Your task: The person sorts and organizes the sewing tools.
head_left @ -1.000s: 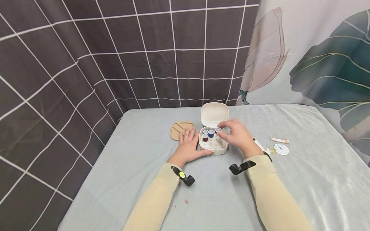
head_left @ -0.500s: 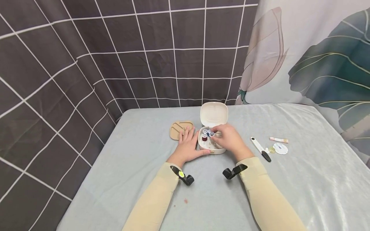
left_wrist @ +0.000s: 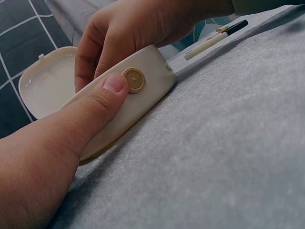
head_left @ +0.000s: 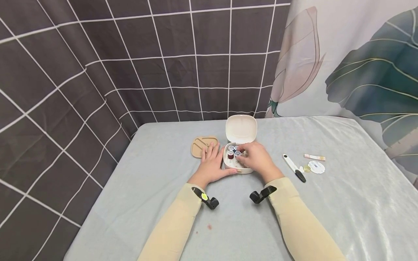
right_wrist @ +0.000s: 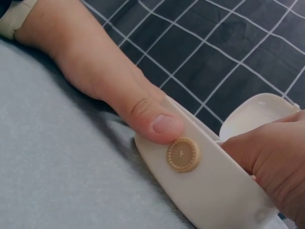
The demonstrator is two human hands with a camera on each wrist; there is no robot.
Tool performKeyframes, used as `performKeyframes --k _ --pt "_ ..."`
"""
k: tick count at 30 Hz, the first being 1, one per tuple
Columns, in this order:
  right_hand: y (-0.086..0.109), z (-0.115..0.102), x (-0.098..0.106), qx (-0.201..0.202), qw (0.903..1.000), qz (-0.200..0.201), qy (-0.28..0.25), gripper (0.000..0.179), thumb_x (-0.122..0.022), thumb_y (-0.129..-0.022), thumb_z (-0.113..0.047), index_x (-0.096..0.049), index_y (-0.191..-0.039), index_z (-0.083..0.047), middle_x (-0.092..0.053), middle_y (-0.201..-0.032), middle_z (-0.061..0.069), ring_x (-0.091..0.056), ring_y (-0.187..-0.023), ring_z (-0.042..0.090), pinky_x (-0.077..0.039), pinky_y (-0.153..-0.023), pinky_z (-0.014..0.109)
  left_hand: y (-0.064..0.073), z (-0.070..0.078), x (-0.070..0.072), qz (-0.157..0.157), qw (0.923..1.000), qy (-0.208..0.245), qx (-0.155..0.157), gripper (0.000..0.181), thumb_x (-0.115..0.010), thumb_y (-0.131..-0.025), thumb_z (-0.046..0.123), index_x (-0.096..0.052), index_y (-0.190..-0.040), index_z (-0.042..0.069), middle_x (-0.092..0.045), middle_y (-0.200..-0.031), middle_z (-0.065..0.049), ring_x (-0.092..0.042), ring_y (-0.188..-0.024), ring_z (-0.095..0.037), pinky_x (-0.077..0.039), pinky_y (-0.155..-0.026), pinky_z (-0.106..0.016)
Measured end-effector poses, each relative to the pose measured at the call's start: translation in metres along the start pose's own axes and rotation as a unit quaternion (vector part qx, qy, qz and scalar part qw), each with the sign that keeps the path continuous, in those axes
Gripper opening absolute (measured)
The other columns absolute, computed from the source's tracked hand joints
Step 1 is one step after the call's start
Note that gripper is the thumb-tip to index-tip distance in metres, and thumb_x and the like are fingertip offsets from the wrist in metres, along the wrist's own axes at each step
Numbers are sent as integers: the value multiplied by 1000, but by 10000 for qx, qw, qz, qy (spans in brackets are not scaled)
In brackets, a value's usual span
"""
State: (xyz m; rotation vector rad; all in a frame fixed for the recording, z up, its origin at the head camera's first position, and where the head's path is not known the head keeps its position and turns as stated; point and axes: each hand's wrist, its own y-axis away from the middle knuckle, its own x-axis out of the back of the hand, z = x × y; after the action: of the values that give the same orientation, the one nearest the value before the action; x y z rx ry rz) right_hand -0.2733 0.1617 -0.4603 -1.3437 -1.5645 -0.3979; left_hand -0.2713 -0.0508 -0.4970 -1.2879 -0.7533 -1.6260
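Observation:
A cream sewing box point(head_left: 244, 171) stands on the cloth-covered table with its lid point(head_left: 241, 128) up. My left hand point(head_left: 210, 167) lies along the box's left side, fingers straight and reaching over a tan compartment tray point(head_left: 197, 149). Its thumb presses the front wall beside a round button-shaped catch point(left_wrist: 135, 80). Inside the box, my right hand point(head_left: 258, 158) pinches a white-rimmed thread spool point(head_left: 237, 154) between thumb and fingers. A dark red spool point(head_left: 230, 155) stands left of it, with other spools behind. Both wrist views show the box's front; its wall hides the spools there.
Right of the box lie a slim white tool with a black end point(head_left: 294, 168), a small yellowish disc point(head_left: 307, 169), a white scalloped card point(head_left: 316, 167) and a narrow printed strip point(head_left: 315, 157). Dark grid-patterned fabric point(head_left: 179, 72) hangs behind the table.
My right hand has moved left and down into the box with the spool, bringing it beside the dark red one. The white tool has come into full view. My left hand has stayed in place.

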Motion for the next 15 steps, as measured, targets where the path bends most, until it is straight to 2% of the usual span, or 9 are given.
performKeyframes --k 15 --pt "0 -5 -3 -285 9995 -3 137 20 -81 -81 -20 -75 -97 -9 -74 -92 7 -66 -93 32 -48 -87 52 0 1 2 -53 10000 -46 45 112 -53 -81 85 -24 -162 15 -12 -170 -10 5 -156 -31 8 -122 -55"
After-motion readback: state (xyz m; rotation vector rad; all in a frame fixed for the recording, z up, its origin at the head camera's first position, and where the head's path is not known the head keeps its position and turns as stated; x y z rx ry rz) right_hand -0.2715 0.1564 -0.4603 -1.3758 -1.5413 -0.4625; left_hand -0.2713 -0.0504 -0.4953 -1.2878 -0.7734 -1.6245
